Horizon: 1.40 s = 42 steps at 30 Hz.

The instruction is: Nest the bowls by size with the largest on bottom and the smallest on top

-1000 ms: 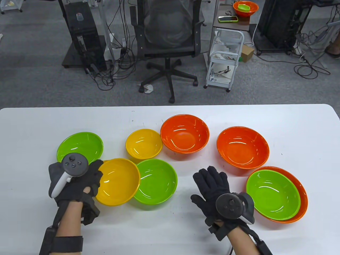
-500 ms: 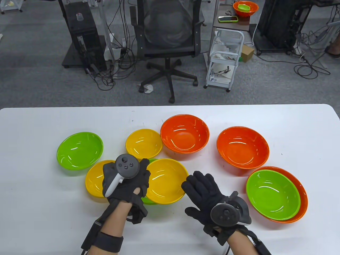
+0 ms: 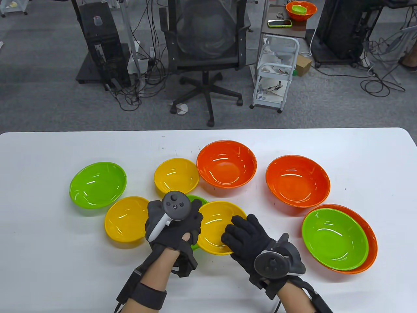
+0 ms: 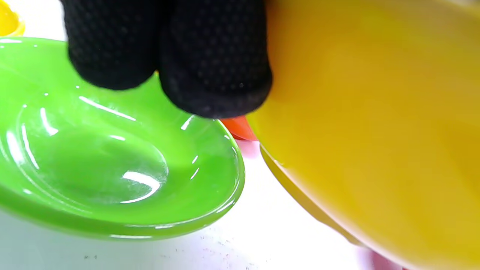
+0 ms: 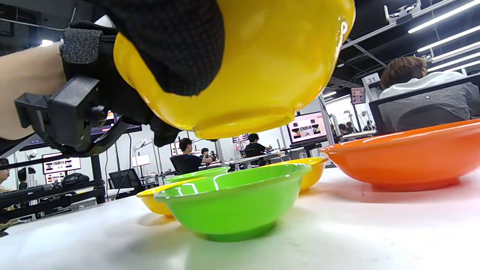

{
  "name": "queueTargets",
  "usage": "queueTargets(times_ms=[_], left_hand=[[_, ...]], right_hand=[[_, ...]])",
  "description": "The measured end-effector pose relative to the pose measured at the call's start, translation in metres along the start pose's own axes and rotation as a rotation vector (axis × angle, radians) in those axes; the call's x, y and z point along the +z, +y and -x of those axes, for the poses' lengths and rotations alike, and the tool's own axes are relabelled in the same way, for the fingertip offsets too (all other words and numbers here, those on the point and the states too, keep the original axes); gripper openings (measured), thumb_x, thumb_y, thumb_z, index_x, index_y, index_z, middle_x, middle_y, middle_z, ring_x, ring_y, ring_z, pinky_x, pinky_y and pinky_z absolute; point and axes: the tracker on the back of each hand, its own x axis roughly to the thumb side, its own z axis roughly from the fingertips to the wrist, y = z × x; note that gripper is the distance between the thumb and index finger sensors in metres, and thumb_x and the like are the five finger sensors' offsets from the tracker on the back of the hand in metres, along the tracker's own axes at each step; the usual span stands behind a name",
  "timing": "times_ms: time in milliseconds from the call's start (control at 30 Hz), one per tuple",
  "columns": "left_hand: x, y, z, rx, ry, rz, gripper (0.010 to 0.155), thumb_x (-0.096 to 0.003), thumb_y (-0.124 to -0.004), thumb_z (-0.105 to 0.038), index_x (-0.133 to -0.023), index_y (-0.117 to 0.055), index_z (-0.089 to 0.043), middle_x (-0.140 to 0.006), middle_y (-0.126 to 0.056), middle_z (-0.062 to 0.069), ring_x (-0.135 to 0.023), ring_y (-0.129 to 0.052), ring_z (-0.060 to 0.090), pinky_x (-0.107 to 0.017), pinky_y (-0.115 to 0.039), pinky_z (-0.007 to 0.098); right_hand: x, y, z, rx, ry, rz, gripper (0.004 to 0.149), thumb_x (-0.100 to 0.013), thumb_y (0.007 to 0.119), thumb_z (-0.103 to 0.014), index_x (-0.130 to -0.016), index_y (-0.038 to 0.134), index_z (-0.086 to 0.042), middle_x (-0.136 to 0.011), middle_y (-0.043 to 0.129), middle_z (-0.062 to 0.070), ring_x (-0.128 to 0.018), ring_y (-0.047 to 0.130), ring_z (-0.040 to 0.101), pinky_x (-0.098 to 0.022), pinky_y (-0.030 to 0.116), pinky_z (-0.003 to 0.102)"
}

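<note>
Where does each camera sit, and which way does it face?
Table view: above, looking down at table; left hand, right hand on the lifted yellow bowl.
Left wrist view: close, down into green bowl; fingertips show.
Right wrist view: low, level across the table; gloved palm shows.
All share the yellow and green bowls.

- The held bowl (image 3: 217, 226) is up off the table (image 3: 358, 146), between the left hand (image 3: 172, 225) and right hand (image 3: 251, 238).
- A second bowl (image 5: 228, 198) sits under the left hand.
- Three bowls (image 3: 127, 222) lie left of the left hand.
- A nested pair (image 3: 338, 239) lies right of the right hand.
</note>
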Motion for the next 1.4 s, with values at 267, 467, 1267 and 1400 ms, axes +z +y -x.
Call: queueTargets(times_ms=[267, 467, 1267, 1400], left_hand=[[0.008, 0.002, -0.004, -0.007, -0.070, -0.047, 0.061, -0.0558, -0.069, -0.038, -0.112, -0.053, -0.020, -0.091, -0.086, 0.012, -0.048, -0.104, 0.017, -0.045, -0.091, 0.039], [0.019, 0.001, -0.007, -0.045, -0.142, -0.108, 0.067, -0.0544, -0.070, -0.046, -0.113, -0.051, -0.019, -0.098, -0.081, 0.013, -0.070, -0.100, 0.029, -0.059, -0.083, 0.051], [0.056, 0.013, 0.075, -0.381, -0.191, -0.208, 0.068, -0.0520, -0.067, -0.054, -0.113, -0.055, -0.026, -0.114, -0.064, 0.013, -0.103, -0.074, 0.042, -0.073, -0.062, 0.068], [0.058, 0.015, 0.088, -0.350, -0.201, -0.218, 0.069, -0.0514, -0.067, -0.055, -0.113, -0.055, -0.027, -0.115, -0.063, 0.013, -0.104, -0.072, 0.042, -0.074, -0.060, 0.069]], right_hand=[[-0.003, -0.003, -0.008, 0.101, -0.020, 0.015, 0.041, -0.042, 0.089, -0.021, -0.081, 0.089, -0.008, -0.079, 0.091, 0.019, -0.084, 0.078, 0.047, -0.071, 0.045, 0.065], [-0.001, -0.010, -0.010, 0.160, -0.011, 0.027, 0.040, -0.042, 0.089, -0.021, -0.080, 0.089, -0.008, -0.077, 0.092, 0.019, -0.080, 0.081, 0.047, -0.071, 0.048, 0.066], [0.043, -0.066, 0.075, 0.416, 0.836, 0.169, 0.041, -0.045, 0.087, -0.024, -0.080, 0.090, -0.001, -0.069, 0.094, 0.022, -0.064, 0.086, 0.050, -0.055, 0.066, 0.065], [0.055, -0.070, 0.086, 0.407, 0.977, 0.159, 0.042, -0.046, 0.087, -0.024, -0.079, 0.091, 0.000, -0.068, 0.095, 0.023, -0.062, 0.087, 0.050, -0.052, 0.068, 0.064]])
